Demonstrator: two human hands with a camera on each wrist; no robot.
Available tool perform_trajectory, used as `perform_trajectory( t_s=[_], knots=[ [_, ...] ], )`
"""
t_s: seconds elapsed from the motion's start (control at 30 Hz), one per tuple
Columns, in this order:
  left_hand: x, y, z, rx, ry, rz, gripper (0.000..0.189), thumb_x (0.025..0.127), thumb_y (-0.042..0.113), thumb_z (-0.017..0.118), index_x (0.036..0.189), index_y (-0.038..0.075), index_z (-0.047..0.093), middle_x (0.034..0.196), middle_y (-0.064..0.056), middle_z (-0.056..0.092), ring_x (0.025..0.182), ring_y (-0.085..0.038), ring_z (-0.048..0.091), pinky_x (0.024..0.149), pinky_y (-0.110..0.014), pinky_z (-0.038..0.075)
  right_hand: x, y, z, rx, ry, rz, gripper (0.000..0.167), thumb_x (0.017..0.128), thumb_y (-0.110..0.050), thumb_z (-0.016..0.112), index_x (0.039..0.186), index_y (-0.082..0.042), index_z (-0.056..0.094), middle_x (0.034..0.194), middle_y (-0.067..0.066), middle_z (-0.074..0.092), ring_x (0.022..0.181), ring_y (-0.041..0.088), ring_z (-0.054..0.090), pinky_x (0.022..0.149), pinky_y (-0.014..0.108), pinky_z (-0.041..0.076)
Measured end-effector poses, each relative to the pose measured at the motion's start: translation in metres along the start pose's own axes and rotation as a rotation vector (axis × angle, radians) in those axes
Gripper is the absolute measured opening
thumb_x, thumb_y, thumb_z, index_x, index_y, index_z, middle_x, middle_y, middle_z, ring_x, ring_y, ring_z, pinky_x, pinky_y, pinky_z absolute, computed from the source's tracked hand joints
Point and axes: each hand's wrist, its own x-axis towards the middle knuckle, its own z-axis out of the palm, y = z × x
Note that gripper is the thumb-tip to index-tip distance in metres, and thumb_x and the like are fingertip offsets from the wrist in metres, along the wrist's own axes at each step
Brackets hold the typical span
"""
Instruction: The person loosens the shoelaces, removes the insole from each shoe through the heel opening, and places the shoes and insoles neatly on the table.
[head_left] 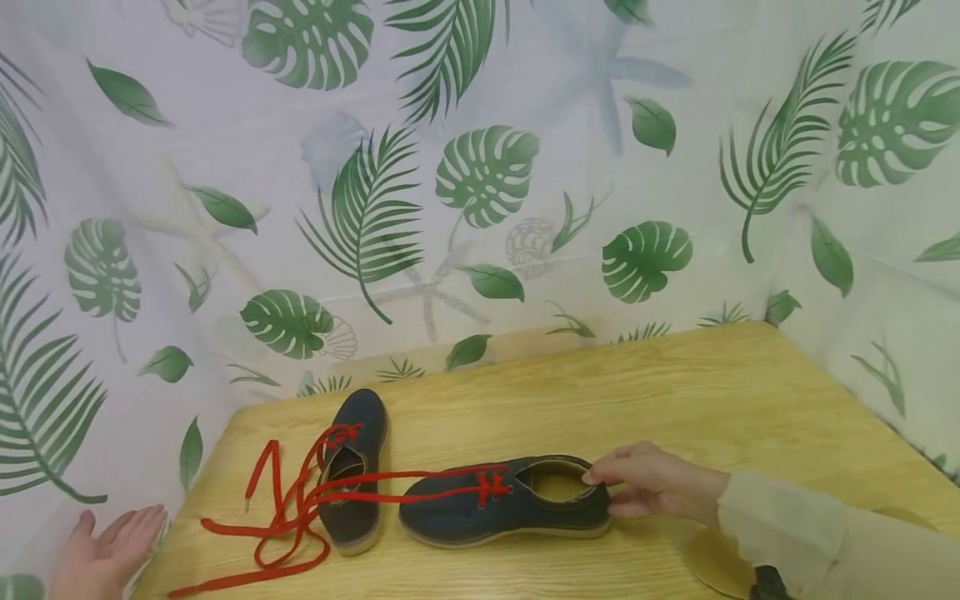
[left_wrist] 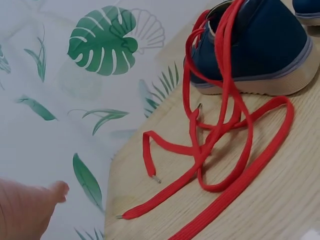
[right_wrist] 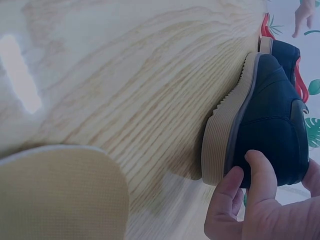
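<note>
A dark blue shoe point(head_left: 450, 508) with a tan sole lies lengthwise on the wooden table, toe to the left. My right hand point(head_left: 648, 479) grips its heel, thumb and fingers on either side of the back collar point(right_wrist: 280, 175). Left of it, a second blue shoe point(head_left: 363, 417) stands with its toe toward the wall. Red laces point(head_left: 393, 475) run from the first shoe across the second and end in a loose tangle point(left_wrist: 240, 185) at the table's left. Off the table's left edge, my left hand point(head_left: 108, 550) is held palm up with fingers extended, holding nothing.
A flat tan insole-like piece point(right_wrist: 65, 195) lies on the table near my right forearm, which partly covers it in the head view. A white cloth point(head_left: 562, 275) printed with green leaves hangs behind and beside the wooden table point(head_left: 660, 383).
</note>
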Motion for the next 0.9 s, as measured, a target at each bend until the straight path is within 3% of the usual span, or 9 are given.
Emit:
perform_trajectory(
  t_s=[0.13, 0.27, 0.43, 0.63, 0.8, 0.9],
  knots=[
    [0.008, -0.014, 0.0, -0.15, -0.146, -0.019, 0.067, 0.082, 0.069, 0.048, 0.136, 0.059, 0.01, 0.141, 0.04, 0.01, 0.133, 0.016, 0.008, 0.114, -0.022, 0.011, 0.002, 0.001, -0.001, -0.014, 0.004, 0.006, 0.022, 0.084, -0.011, 0.068, 0.101, 0.002, 0.062, 0.121, 0.025, 0.049, 0.081, 0.018, 0.062, 0.066, 0.026, 0.057],
    [0.009, -0.049, 0.004, -0.198, -0.315, -0.075, 0.076, 0.077, 0.075, 0.05, 0.141, 0.052, 0.015, 0.148, 0.029, 0.018, 0.137, 0.009, 0.013, 0.115, -0.029, 0.018, 0.004, 0.002, -0.002, -0.023, 0.006, 0.01, 0.024, 0.085, -0.012, 0.068, 0.103, 0.003, 0.062, 0.123, 0.027, 0.048, 0.081, 0.017, 0.062, 0.066, 0.026, 0.057],
    [0.011, -0.097, 0.013, -0.1, -0.418, -0.105, 0.087, 0.076, 0.082, 0.041, 0.145, 0.046, 0.003, 0.153, 0.023, 0.008, 0.142, 0.0, 0.009, 0.117, -0.032, 0.016, 0.005, 0.002, -0.002, -0.031, 0.006, 0.014, 0.023, 0.085, -0.013, 0.068, 0.102, 0.001, 0.062, 0.124, 0.028, 0.046, 0.084, 0.019, 0.063, 0.067, 0.027, 0.057],
    [0.015, -0.146, 0.018, 0.04, -0.476, -0.14, 0.092, 0.076, 0.084, 0.035, 0.148, 0.039, -0.002, 0.155, 0.017, 0.001, 0.144, -0.007, 0.003, 0.118, -0.032, 0.012, 0.004, 0.001, -0.004, -0.028, -0.028, 0.023, 0.026, 0.086, -0.014, 0.066, 0.105, 0.002, 0.061, 0.13, 0.032, 0.04, 0.087, 0.02, 0.063, 0.065, 0.023, 0.056],
    [0.013, -0.175, 0.02, 0.16, -0.501, -0.177, 0.092, 0.078, 0.082, 0.035, 0.15, 0.038, -0.002, 0.156, 0.014, 0.001, 0.145, -0.009, 0.002, 0.118, -0.033, 0.01, 0.005, 0.002, -0.003, -0.027, -0.034, 0.021, 0.025, 0.086, -0.014, 0.066, 0.105, 0.002, 0.062, 0.127, 0.029, 0.043, 0.082, 0.018, 0.063, 0.063, 0.022, 0.056],
    [0.016, -0.185, 0.019, 0.255, -0.595, -0.252, 0.097, 0.078, 0.08, 0.04, 0.149, 0.035, -0.008, 0.157, 0.009, 0.001, 0.145, -0.011, -0.003, 0.118, -0.034, 0.006, 0.005, 0.001, -0.003, -0.035, -0.033, 0.021, 0.024, 0.087, -0.014, 0.065, 0.106, 0.002, 0.062, 0.128, 0.03, 0.043, 0.081, 0.018, 0.063, 0.062, 0.022, 0.056]
  ],
)
